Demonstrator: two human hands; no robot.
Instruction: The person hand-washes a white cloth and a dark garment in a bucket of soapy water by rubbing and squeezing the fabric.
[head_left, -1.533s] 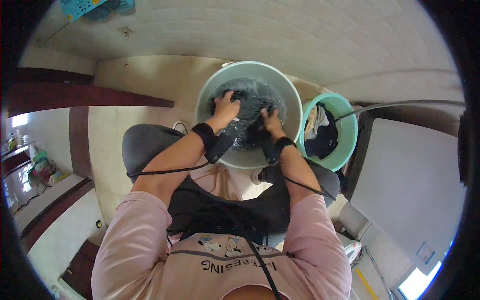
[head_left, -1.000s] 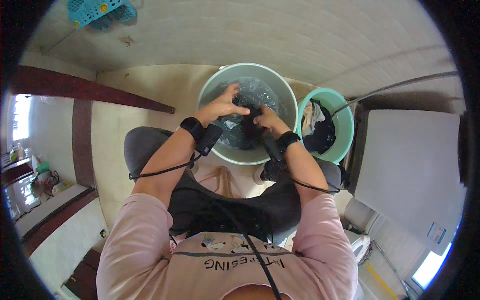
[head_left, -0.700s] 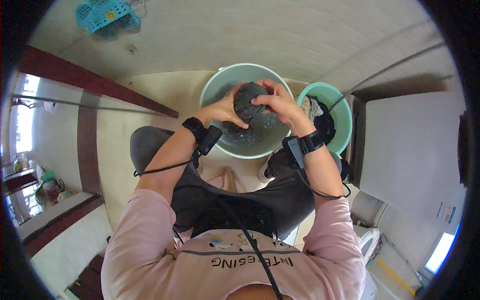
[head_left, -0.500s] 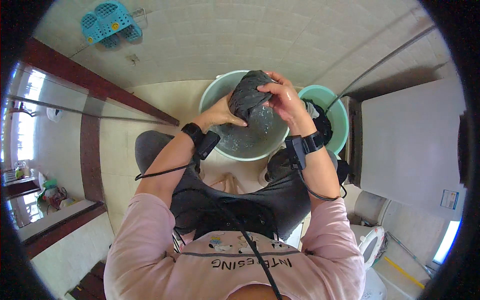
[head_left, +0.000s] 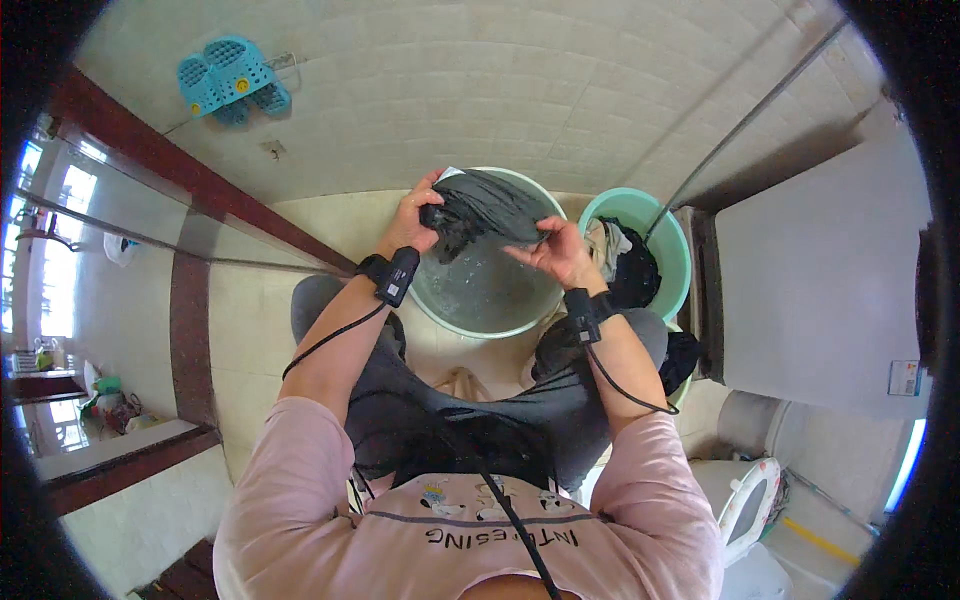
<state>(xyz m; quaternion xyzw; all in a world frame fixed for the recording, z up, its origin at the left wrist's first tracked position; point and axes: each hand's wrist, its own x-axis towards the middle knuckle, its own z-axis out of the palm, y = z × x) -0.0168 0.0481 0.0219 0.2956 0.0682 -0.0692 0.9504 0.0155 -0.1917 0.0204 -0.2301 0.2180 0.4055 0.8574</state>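
A wet dark grey garment (head_left: 490,207) is stretched between my hands over a round pale green basin (head_left: 480,331) of cloudy water. At its left end, my left hand (head_left: 412,215) is closed on a bunched part, and a small white patch shows beside the fingers. My right hand (head_left: 558,252) pinches the cloth's right edge between thumb and fingers. Part of the garment hangs down toward the water. What kind of garment it is I cannot make out.
To the right stands a mint green bucket (head_left: 683,262) with black and beige clothes (head_left: 632,262) inside. Beyond it is a white appliance (head_left: 815,285). Blue slippers (head_left: 232,78) hang on the tiled wall. A toilet (head_left: 750,500) sits at lower right, a dark red door frame (head_left: 190,330) at left.
The garment was bunched up between both hands; now it is spread out sideways. My left hand has moved left and up, my right hand lower.
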